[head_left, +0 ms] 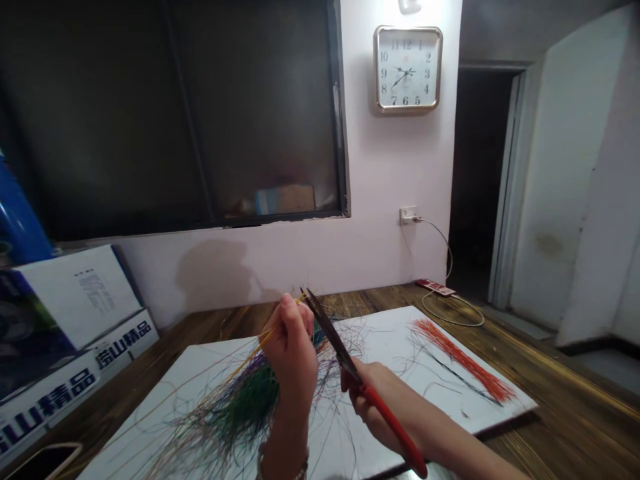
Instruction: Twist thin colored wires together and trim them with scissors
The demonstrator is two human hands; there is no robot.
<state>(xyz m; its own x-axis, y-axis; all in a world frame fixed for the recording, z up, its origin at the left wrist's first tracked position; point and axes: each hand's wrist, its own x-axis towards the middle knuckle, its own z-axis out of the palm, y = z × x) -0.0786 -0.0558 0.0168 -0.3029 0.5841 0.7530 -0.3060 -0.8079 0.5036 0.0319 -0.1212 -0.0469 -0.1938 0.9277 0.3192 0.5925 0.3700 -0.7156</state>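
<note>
My left hand [293, 340] is closed on a thin yellow strand [255, 350], whose end sticks out past the fingertips. In my right hand [375, 400] is a pair of scissors with red handles [393, 427]. Their dark blades [330, 333] point up and left, with the tips slightly apart at the yellow strand's end. Beneath both hands, a tangled pile of green, purple and other coloured strands [247, 403] is spread on a white board [380, 333].
An orange-red bundle [463, 360] and a dark bundle [463, 379] lie on the board's right side. Behind it, a cable [465, 325] and a red-white object [435, 287] rest on the wooden table [565, 400]. Boxes [85, 300] stand left, near a phone-like object [47, 463].
</note>
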